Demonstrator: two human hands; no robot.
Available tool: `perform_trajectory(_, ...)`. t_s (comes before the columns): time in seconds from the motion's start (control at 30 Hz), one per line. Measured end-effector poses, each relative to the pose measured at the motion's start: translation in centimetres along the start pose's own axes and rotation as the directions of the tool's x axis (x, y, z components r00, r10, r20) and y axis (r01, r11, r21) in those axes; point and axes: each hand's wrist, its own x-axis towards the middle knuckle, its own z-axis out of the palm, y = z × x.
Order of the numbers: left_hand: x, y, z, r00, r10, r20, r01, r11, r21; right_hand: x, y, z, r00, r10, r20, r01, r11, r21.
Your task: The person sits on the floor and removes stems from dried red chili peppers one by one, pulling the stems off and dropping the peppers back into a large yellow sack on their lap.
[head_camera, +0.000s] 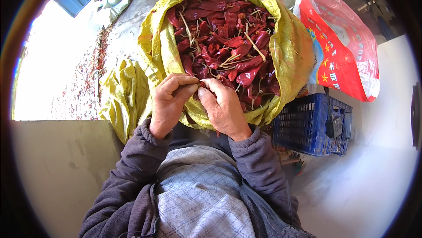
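A yellow woven sack [293, 46] stands before me with its rim rolled outward, full of dried red chili peppers [224, 27]. Pale dry stems [255, 46] stick out among the peppers. Over the sack's near edge, my left hand [171, 101] and my right hand [224, 107] meet at the fingertips. Both pinch one small dark red chili pepper [200, 85] between thumb and forefinger, and the fingers cover most of it. A red tip shows below my right hand, though I cannot tell what it belongs to.
To the right stands a blue plastic crate [306, 122] with a black power adapter [334, 127] hanging against it. Above it is a red and white printed bag [333, 40]. Another yellow sack [127, 96] lies crumpled at left, near a low wall [62, 162].
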Motion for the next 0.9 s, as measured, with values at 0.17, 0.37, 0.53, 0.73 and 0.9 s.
perform_trajectory(0.17, -1.3, -0.1, 0.1, 0.975, 0.145, -0.166, -0.118, 0.980, 0.163, 0.2, -0.2, 2.0, 0.999, -0.004, -0.034, 0.004, 1.000, -0.002)
perform_trajectory(0.37, -2.0, -0.4, -1.3, 0.921, 0.385, -0.054, -0.272, 0.737, 0.618, 0.3, -0.1, 3.8, 0.982, -0.176, -0.072, 0.161, 0.971, -0.175)
perform_trajectory(0.53, -2.3, -1.6, -3.5, 0.960, 0.268, 0.078, -0.268, 0.808, 0.524, 0.1, 0.1, 4.7, 0.986, -0.164, 0.010, 0.162, 0.964, -0.211)
perform_trajectory(0.73, -4.4, -3.0, -4.5, 0.990, -0.104, 0.094, 0.087, 0.981, 0.175, -0.6, -0.9, 5.9, 0.971, 0.058, 0.233, -0.096, 0.984, 0.152)
perform_trajectory(0.9, -6.1, -3.7, -3.9, 0.892, -0.450, -0.037, 0.373, 0.782, -0.499, -0.4, -1.1, 6.6, 0.916, 0.238, 0.324, -0.340, 0.888, 0.310)
